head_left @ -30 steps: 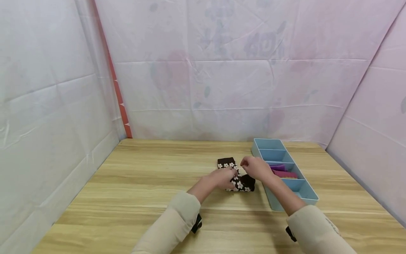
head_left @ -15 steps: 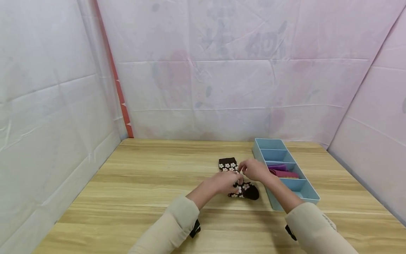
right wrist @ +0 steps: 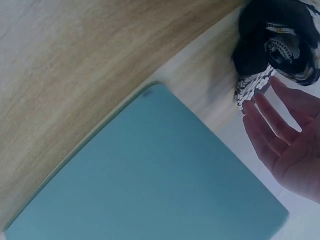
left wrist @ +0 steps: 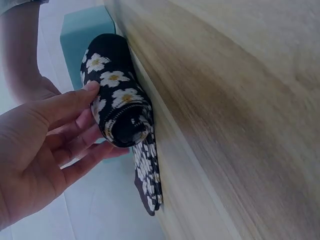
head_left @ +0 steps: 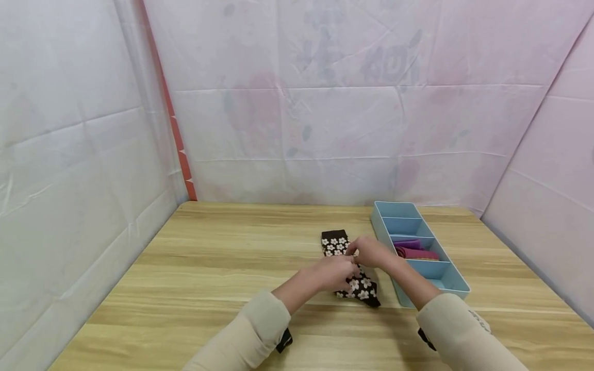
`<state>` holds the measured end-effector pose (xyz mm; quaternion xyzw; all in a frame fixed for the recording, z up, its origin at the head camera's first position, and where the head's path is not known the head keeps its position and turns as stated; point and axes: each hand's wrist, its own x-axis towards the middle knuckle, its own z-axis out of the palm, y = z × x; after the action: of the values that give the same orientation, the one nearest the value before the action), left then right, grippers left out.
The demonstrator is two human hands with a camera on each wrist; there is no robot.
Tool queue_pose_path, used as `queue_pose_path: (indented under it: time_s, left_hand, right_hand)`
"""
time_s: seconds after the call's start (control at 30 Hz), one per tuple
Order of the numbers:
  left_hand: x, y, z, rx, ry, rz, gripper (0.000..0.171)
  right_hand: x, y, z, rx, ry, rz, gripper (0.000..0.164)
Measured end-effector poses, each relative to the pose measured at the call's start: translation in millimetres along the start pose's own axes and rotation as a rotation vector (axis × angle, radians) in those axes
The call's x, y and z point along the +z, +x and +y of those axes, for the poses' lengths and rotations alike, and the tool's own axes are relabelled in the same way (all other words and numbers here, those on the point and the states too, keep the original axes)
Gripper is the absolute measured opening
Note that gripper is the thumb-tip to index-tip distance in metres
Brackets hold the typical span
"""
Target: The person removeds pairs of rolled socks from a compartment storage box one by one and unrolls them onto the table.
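A black sock [head_left: 335, 242] with white flowers lies on the table, its plain dark cuff pointing away from me. Its near end is rolled up, and the roll [left wrist: 114, 82] shows large in the left wrist view, with a flat layered part behind. My left hand [head_left: 330, 274] holds the roll, thumb on one side and fingers curving behind it. From the right, my right hand [head_left: 375, 252] reaches over the sock. In the right wrist view its thumb tip is right at the roll's edge, and the loosely bent fingers [right wrist: 260, 131] lie beside the flat part, apart from the thumb.
A light blue divided box [head_left: 457, 282] stands just right of the sock, close by my right forearm. One compartment holds a purple folded cloth piece [head_left: 408, 245] and a maroon one [head_left: 416, 254]. Pale sheets [head_left: 297, 129] hang behind and beside the wooden table [head_left: 223, 257].
The sock's near end has turned and shifted slightly towards me. My left hand has moved a little right and nearer, and my right hand has come down closer to it.
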<state>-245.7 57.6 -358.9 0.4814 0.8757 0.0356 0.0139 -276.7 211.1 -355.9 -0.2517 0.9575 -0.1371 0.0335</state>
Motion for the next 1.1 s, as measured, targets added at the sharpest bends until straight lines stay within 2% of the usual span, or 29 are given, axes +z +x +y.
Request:
queue_pose_path:
  time_s: [0.27, 0.4, 0.5, 0.63, 0.77, 0.87, 1.1]
  left_hand:
    - [1.4, -5.4, 6.1, -0.035, -0.043, -0.068, 0.035]
    - [0.1, -10.0, 8.0, -0.015, -0.033, -0.059, 0.031]
    - [-0.6, -13.3, 9.3, 0.006, -0.041, -0.050, 0.029]
    - [-0.7, -17.2, 12.8, 0.000, -0.053, -0.057, 0.036]
    - [-0.8, -19.9, 18.5, -0.018, -0.018, -0.086, 0.045]
    - [-1.3, -22.1, 21.9, -0.012, 0.006, -0.100, 0.044]
    - [0.2, -23.9, 24.3, 0.038, -0.034, -0.113, 0.036]
  right_hand:
    - [7.1, -0.7, -1.3, -0.030, 0.000, -0.068, 0.024]
    - [8.3, -2.6, -4.4, -0.020, -0.005, -0.102, 0.027]
    - [8.2, -5.1, -7.5, -0.012, -0.029, -0.126, 0.039]
    - [9.0, -8.6, -10.1, -0.017, -0.073, -0.143, 0.054]
    - [12.9, -10.3, -10.2, 0.019, -0.060, -0.141, 0.042]
    - [14.7, -10.4, -10.7, 0.043, -0.051, -0.141, 0.037]
    - [14.3, -5.3, -11.8, 0.025, -0.051, -0.128, 0.041]
